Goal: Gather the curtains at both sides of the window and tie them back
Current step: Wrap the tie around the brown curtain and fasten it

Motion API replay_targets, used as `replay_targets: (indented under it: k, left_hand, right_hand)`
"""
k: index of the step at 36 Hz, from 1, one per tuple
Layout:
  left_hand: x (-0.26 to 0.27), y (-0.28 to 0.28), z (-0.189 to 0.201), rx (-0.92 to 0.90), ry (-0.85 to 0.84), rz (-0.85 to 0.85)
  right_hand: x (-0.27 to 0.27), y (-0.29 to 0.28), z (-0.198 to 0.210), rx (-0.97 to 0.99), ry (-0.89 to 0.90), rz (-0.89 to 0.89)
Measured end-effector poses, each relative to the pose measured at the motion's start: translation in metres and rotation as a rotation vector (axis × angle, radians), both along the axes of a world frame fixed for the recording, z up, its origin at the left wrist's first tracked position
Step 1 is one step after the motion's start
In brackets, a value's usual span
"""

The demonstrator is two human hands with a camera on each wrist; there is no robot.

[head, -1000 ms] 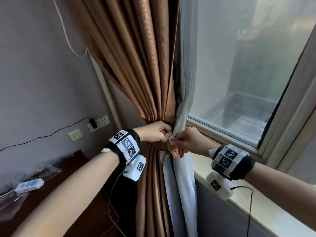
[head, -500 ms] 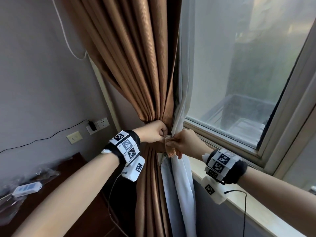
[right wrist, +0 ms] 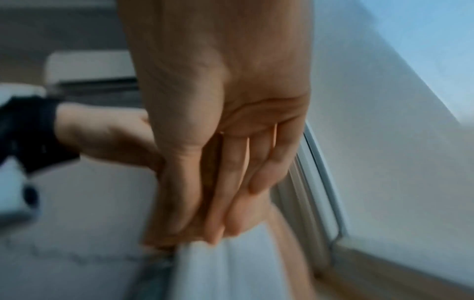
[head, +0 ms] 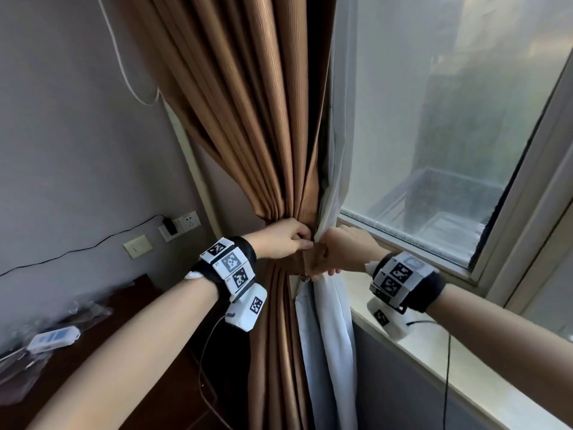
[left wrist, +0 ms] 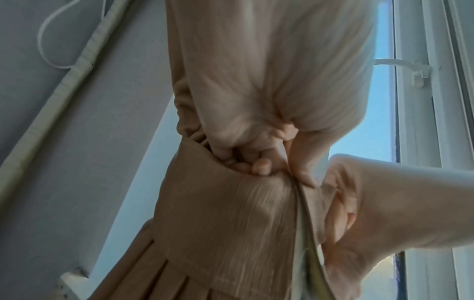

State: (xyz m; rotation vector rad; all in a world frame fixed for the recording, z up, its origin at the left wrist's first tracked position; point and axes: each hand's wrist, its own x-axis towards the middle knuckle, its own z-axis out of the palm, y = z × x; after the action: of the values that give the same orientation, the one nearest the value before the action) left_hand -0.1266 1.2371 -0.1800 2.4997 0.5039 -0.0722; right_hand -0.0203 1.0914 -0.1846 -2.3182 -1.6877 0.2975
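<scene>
Soft, bulky curtain (head: pixel 273 125) likely slips unless cinched at its waist, where left hand (head: pixel 286 240) clenches the tieback (left wrist: pixel 231 213) and right hand (head: pixel 338 249), at three o'clock, pinches its end.

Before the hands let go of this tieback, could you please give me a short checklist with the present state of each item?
1. Brown curtain gathered into one bundle at the band: ok.
2. White sheer caught in with it: ok, it narrows at the same waist.
3. Tieback band wrapped around the bundle: ok on the near side; the far side is hidden.
4. Left hand gripping the band's top edge: ok, fingers hooked behind it.
5. Right hand holding the band's end: ok, pinched between thumb and fingers.
6. Band ends fastened: cannot tell, the hands cover the join.
</scene>
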Motion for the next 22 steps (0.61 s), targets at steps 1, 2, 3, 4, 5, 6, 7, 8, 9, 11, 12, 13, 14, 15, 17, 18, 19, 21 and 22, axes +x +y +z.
replay_targets:
  k: [1, 2, 3, 4, 5, 6, 7, 8, 9, 11, 12, 13, 14, 15, 17, 18, 19, 21, 22]
  left_hand:
    - [0.000, 0.001, -0.001, -0.008, -0.009, 0.000]
    - [0.001, 0.001, -0.003, -0.015, -0.017, -0.002]
    - [0.001, 0.002, -0.005, -0.019, -0.021, -0.006]
    - [0.001, 0.003, -0.005, -0.023, -0.025, -0.011]
    - [0.001, 0.003, -0.005, -0.027, -0.027, -0.015]
    - [0.001, 0.004, -0.004, -0.036, -0.032, -0.017]
    - [0.000, 0.005, -0.004, -0.040, -0.035, -0.016]
    - [0.000, 0.006, -0.003, -0.040, -0.045, -0.013]
    - [0.000, 0.007, -0.003, -0.043, -0.055, -0.008]
    - [0.000, 0.009, -0.005, -0.042, -0.062, -0.003]
    - [0.001, 0.009, -0.006, -0.045, -0.062, -0.001]
    - [0.001, 0.009, -0.006, -0.048, -0.055, 0.000]
    - [0.001, 0.009, -0.005, -0.050, -0.053, -0.001]
    - [0.001, 0.009, -0.004, -0.051, -0.052, -0.004]
    - [0.002, 0.007, -0.001, -0.040, -0.056, -0.015]
    - [0.002, 0.006, 0.002, -0.027, -0.059, -0.019]
    - [0.002, 0.005, 0.004, -0.016, -0.058, -0.021]
    - [0.002, 0.005, 0.008, 0.002, -0.060, -0.025]
    - [0.002, 0.006, 0.009, -0.002, -0.063, -0.027]
  right_hand:
    - [0.002, 0.003, 0.002, -0.038, -0.076, -0.006]
    - [0.003, 0.006, 0.003, -0.066, -0.119, -0.009]
    - [0.004, 0.009, 0.001, -0.072, -0.138, -0.016]
    - [0.003, 0.010, -0.001, -0.061, -0.158, -0.020]
    - [0.002, 0.011, -0.003, -0.045, -0.161, -0.026]
    - [0.002, 0.012, -0.005, -0.028, -0.155, -0.025]
    - [0.001, 0.011, -0.007, -0.016, -0.124, -0.028]
    - [0.001, 0.012, -0.010, -0.005, -0.097, -0.030]
    - [0.000, 0.014, -0.012, 0.008, -0.075, -0.038]
    - [-0.001, 0.017, -0.016, 0.022, -0.033, -0.056]
    - [0.000, 0.019, -0.018, 0.020, -0.008, -0.060]
    - [0.000, 0.020, -0.019, 0.018, 0.015, -0.061]
    - [0.000, 0.020, -0.020, 0.021, 0.027, -0.057]
    - [0.001, 0.021, -0.021, 0.033, 0.023, -0.057]
    - [0.000, 0.022, -0.022, 0.071, -0.024, -0.069]
    - [0.000, 0.023, -0.024, 0.090, -0.042, -0.076]
    - [-0.001, 0.024, -0.024, 0.102, -0.041, -0.086]
    - [-0.002, 0.027, -0.024, 0.105, -0.019, -0.096]
    - [-0.002, 0.027, -0.023, 0.097, -0.013, -0.091]
